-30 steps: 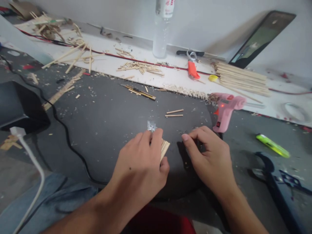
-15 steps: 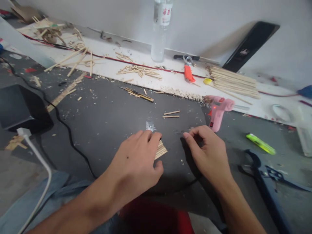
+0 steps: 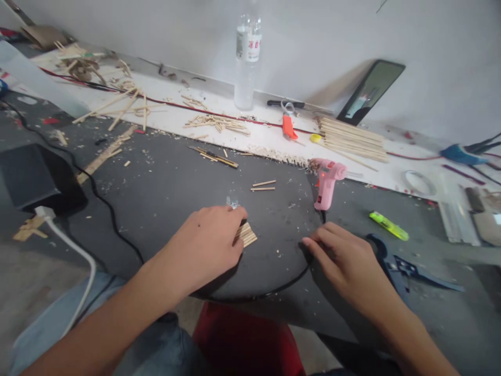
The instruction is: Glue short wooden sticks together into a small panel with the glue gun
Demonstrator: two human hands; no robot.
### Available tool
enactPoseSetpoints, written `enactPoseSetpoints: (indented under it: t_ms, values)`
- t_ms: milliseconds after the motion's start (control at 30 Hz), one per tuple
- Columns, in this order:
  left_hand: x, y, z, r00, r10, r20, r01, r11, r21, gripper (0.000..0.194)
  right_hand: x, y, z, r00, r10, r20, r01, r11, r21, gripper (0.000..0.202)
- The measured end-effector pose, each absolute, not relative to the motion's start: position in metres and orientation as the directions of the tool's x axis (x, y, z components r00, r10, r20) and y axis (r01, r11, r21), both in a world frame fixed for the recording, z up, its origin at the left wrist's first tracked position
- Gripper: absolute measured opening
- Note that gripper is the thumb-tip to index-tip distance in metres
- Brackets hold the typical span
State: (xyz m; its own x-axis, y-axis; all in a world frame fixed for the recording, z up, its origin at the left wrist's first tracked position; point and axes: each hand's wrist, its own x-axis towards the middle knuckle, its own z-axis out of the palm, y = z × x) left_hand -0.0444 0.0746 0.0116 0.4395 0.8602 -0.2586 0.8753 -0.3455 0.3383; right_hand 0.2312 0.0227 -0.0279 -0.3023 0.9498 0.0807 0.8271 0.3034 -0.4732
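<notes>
My left hand (image 3: 213,237) is closed over a small panel of wooden sticks (image 3: 247,236), lying side by side on the dark table. Its fingers cover most of the panel; only the right end shows. A small shiny patch (image 3: 232,201) lies just beyond the fingertips. My right hand (image 3: 340,250) is closed, thumb and forefinger pinched together; whatever may be between them is too small to make out. It hovers over the table, near the pink glue gun (image 3: 329,180), whose red light is lit. Two short loose sticks (image 3: 263,189) lie between the hands, farther back.
A utility knife (image 3: 217,158), cut sticks (image 3: 219,124) and a water bottle (image 3: 246,68) are behind. To the right are long sticks (image 3: 352,138), a phone (image 3: 370,94), a yellow-green cutter (image 3: 388,225) and dark-blue cutting pliers (image 3: 415,271). A black cable (image 3: 111,214) runs at left.
The view has shifted to the right and tilted up a little. My right hand has moved nearer me, away from the glue gun. My left hand stays on the stick panel.
</notes>
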Motion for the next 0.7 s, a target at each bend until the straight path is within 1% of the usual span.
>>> enactPoseSetpoints:
  t_ms: [67, 167, 200, 333, 400, 500, 600, 633, 700]
  values:
    - [-0.043, 0.076, 0.012, 0.43, 0.856, -0.288, 0.882, -0.329, 0.338, 0.012, 0.236, 0.017, -0.028, -0.319, 0.942, 0.105, 0.816, 0.329, -0.475, 0.018]
    - [-0.043, 0.08, 0.012, 0.407, 0.852, -0.33, 0.894, -0.299, 0.332, 0.011, 0.24, 0.009, -0.026, -0.278, 0.945, 0.173, 0.843, 0.326, -0.427, 0.013]
    - [-0.043, 0.081, 0.012, 0.399, 0.851, -0.342, 0.897, -0.286, 0.336, 0.013, 0.241, 0.006, -0.025, -0.263, 0.947, 0.183, 0.86, 0.316, -0.401, 0.014]
    - [-0.045, 0.085, 0.008, 0.369, 0.852, -0.372, 0.897, -0.221, 0.384, 0.025, 0.245, -0.002, -0.019, -0.289, 0.94, 0.179, 0.897, 0.332, -0.293, 0.031]
    - [-0.047, 0.087, 0.006, 0.366, 0.85, -0.378, 0.89, -0.201, 0.41, 0.023, 0.247, -0.004, -0.018, -0.315, 0.931, 0.182, 0.895, 0.356, -0.269, 0.031]
    - [-0.05, 0.088, 0.003, 0.373, 0.828, -0.419, 0.875, -0.165, 0.455, 0.012, 0.248, -0.006, -0.019, -0.353, 0.916, 0.189, 0.877, 0.394, -0.274, 0.028]
    - [-0.051, 0.085, 0.005, 0.391, 0.803, -0.451, 0.862, -0.148, 0.484, 0.004, 0.242, -0.007, -0.022, -0.402, 0.895, 0.191, 0.838, 0.444, -0.318, 0.024]
    - [-0.051, 0.084, 0.006, 0.401, 0.801, -0.444, 0.854, -0.152, 0.498, 0.005, 0.24, -0.008, -0.022, -0.418, 0.888, 0.19, 0.823, 0.459, -0.333, 0.023]
    - [-0.051, 0.083, 0.01, 0.434, 0.799, -0.416, 0.819, -0.158, 0.552, 0.014, 0.235, -0.007, -0.023, -0.442, 0.878, 0.185, 0.805, 0.479, -0.351, 0.023]
